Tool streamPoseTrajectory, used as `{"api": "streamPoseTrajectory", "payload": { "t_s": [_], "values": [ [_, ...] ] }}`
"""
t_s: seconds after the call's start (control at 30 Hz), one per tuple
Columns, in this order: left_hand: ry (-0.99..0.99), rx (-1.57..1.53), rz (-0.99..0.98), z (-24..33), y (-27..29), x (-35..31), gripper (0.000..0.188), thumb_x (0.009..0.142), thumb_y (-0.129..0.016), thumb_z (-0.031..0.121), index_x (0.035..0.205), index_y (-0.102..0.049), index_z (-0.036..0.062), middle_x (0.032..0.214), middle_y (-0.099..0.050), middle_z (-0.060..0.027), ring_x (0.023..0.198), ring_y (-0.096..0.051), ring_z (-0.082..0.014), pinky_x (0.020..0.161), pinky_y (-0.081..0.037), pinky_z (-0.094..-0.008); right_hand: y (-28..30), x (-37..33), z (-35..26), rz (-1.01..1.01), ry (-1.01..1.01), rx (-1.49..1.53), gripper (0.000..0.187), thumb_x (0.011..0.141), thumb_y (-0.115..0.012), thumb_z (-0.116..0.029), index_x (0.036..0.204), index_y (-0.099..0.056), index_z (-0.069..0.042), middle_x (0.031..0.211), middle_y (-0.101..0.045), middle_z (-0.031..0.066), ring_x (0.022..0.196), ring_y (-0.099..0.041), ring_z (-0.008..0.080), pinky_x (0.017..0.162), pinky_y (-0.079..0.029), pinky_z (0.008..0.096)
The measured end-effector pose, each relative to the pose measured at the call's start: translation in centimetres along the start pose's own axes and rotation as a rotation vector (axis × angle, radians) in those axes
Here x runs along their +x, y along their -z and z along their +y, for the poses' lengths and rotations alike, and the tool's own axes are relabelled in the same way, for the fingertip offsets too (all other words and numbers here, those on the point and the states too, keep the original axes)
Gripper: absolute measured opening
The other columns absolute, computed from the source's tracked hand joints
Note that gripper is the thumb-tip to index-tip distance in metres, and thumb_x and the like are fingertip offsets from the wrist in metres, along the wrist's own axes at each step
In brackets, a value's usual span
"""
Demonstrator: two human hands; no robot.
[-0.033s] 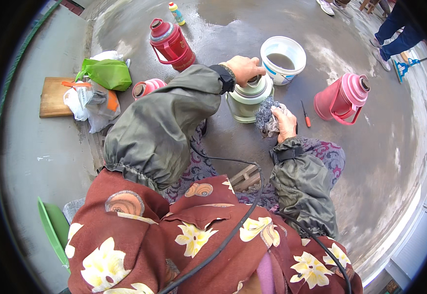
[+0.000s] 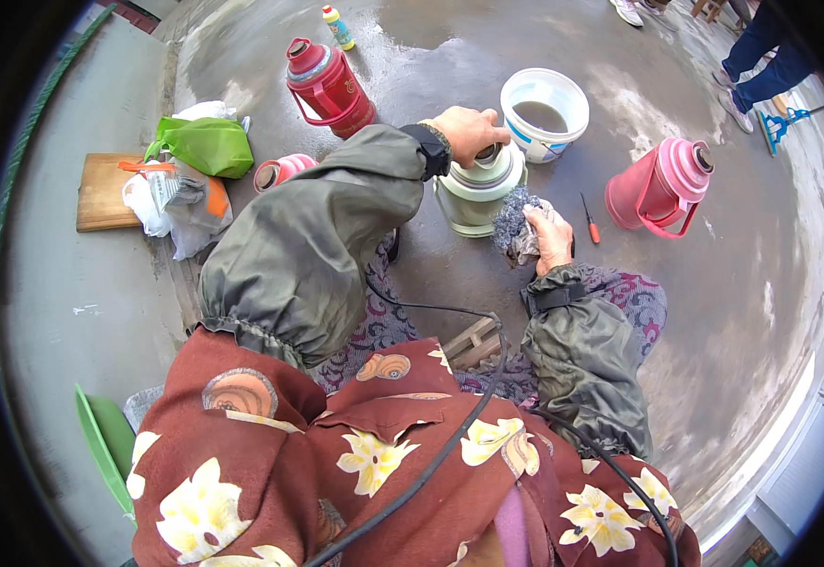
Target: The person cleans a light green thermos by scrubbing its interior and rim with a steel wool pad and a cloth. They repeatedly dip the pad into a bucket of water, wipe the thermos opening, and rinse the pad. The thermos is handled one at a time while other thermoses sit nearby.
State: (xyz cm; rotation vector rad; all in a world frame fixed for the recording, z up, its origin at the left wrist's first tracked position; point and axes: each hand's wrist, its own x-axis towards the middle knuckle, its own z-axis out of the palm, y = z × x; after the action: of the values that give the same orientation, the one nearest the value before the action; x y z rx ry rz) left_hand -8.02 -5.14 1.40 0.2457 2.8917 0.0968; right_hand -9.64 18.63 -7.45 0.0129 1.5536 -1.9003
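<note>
Clock directions taken from the pale green flask [image 2: 458, 214], which stands in front of the person on the wet-looking floor [image 2: 459, 274], between the two hands.

Left hand [image 2: 467, 135]: at the flask's top, 12 o'clock; grip curled closed on the neck, fingertips partly hidden. Right hand [image 2: 551, 236]: at 4 o'clock; grip closed on a grey scouring pad [image 2: 510, 223] bunched with crumpled material. Pad lies just beside the flask's lower side; contact cannot be told.

Neighbours: white bucket [image 2: 577, 102] with murky liquid, 1 o'clock; pink flask [image 2: 634, 195], 3 o'clock; screwdriver [image 2: 592, 230], between 3 and 4; red flask [image 2: 347, 106], 10 o'clock.

Handling (judged): stiff shell, moderate weight, probably slippery if wet; any glass liner would be fragile, so knocks are a risk. Best hold: firmly round the neck, with the broad shoulder as second support.
</note>
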Motion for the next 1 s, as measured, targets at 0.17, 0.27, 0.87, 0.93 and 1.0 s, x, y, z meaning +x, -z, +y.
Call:
{"api": "streamPoseTrajectory", "payload": {
  "t_s": [0.17,0.27,0.87,0.93,1.0],
  "values": [
    [0.085,0.002,0.007,0.4,0.8,-0.5,0.064,0.057,-0.076,0.025,0.118,-0.057,0.0210,0.107,-0.055,-0.0144,0.088,-0.063,-0.0321,0.075,-0.053,-0.0406,0.4,0.4,-0.7,0.037,0.081,-0.121,0.019,0.080,-0.066,-0.007,0.098,-0.065,-0.001,0.088,-0.064,-0.0005,0.077,-0.058,0.0085,0.070,-0.046,0.0242],
    [0.204,-0.003,0.021,1.1,0.9,-0.7,0.061,0.059,-0.072,0.036,0.114,-0.057,0.0130,0.099,-0.058,-0.0163,0.085,-0.063,-0.0348,0.074,-0.052,-0.0414,0.3,1.4,-0.4,0.104,0.182,-0.358,0.029,0.077,-0.070,-0.017,0.100,-0.065,0.000,0.088,-0.066,0.0022,0.078,-0.059,0.0113,0.072,-0.047,0.0263],
    [0.328,-0.310,0.156,1.4,-1.2,-2.5,0.078,0.061,-0.082,0.023,0.130,-0.049,0.0111,0.113,-0.056,-0.0187,0.105,-0.057,-0.0345,0.091,-0.046,-0.0388,-5.6,2.1,-1.1,0.201,0.478,-0.935,0.047,0.071,-0.074,-0.030,0.110,-0.057,-0.010,0.101,-0.057,0.0132,0.096,-0.058,0.0334,0.078,-0.047,0.0435],
    [0.337,-0.317,0.177,1.4,-1.4,-2.4,0.078,0.060,-0.083,0.023,0.130,-0.050,0.0116,0.111,-0.056,-0.0182,0.104,-0.057,-0.0347,0.090,-0.047,-0.0390,-5.4,4.3,-2.3,0.188,0.448,-0.990,0.034,0.073,-0.072,-0.025,0.102,-0.062,-0.011,0.100,-0.059,0.0132,0.092,-0.060,0.0332,0.076,-0.048,0.0433],
    [0.322,-0.318,0.184,1.5,-1.5,-2.4,0.078,0.060,-0.083,0.023,0.130,-0.050,0.0119,0.110,-0.056,-0.0179,0.103,-0.057,-0.0350,0.088,-0.047,-0.0391,-5.2,6.9,-4.2,0.187,0.427,-1.035,0.032,0.075,-0.070,-0.027,0.101,-0.062,-0.011,0.096,-0.060,0.0130,0.090,-0.061,0.0333,0.076,-0.048,0.0436]
  ]
}}
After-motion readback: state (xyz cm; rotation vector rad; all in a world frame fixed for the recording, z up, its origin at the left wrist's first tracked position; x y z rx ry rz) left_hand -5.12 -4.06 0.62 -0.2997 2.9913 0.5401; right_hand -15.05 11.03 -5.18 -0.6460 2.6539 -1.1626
